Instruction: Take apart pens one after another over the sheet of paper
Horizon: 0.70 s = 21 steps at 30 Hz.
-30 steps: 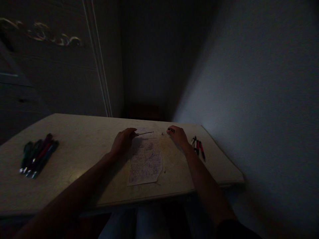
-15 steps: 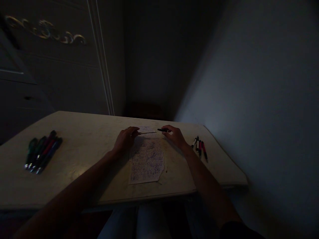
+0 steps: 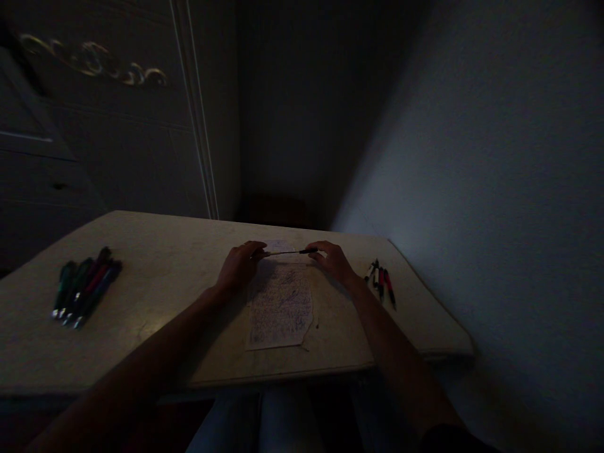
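Note:
Over the top of a handwritten sheet of paper (image 3: 280, 308), my left hand (image 3: 238, 267) pinches the left end of a thin pen refill (image 3: 283, 253). My right hand (image 3: 333, 261) grips a short dark pen barrel piece (image 3: 307, 251) between thumb and fingers. The free end of the refill meets the tip of this piece, so the two form one line between my hands. Dim light hides how deep the refill sits inside. My left fingers cover the other end of it.
Several pens (image 3: 87, 286) lie bunched on the left of the white table (image 3: 179, 251). More pens or pen parts (image 3: 381, 283), black, white and red, lie to the right. A wall (image 3: 495, 189) rises beyond the right edge, and a cabinet (image 3: 132, 138) stands behind on the left.
The gap between the refill tip and the dark barrel piece has closed; they now meet. My right hand has tilted its piece into line with the refill. The view shifted slightly.

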### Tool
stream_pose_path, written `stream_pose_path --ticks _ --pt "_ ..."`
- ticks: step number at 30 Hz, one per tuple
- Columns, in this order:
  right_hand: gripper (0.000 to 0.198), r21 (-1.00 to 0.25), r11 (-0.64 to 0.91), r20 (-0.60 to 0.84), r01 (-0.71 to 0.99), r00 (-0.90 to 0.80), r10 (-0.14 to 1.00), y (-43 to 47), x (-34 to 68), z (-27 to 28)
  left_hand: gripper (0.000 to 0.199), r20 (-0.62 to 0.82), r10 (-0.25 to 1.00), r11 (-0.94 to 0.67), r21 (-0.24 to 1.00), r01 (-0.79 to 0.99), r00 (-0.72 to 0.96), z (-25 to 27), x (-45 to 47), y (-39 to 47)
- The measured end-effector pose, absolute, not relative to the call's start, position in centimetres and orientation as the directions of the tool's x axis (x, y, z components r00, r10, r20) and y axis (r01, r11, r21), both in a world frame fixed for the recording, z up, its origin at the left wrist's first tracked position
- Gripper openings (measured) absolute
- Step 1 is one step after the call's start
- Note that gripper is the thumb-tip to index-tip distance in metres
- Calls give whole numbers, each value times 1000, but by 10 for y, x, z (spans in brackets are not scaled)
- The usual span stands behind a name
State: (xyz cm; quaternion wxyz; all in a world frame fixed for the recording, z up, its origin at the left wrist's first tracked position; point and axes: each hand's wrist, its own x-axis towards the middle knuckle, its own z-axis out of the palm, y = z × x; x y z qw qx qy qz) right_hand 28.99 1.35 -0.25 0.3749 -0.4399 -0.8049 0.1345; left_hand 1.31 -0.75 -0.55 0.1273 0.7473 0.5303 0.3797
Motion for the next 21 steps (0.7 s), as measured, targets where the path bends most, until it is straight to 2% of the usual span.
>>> stream_pose_path --ticks 21 --pt "19 -571 566 464 595 -335 820 9 279 -3 22 463 857 -486 580 654 227 -9 16 -7"
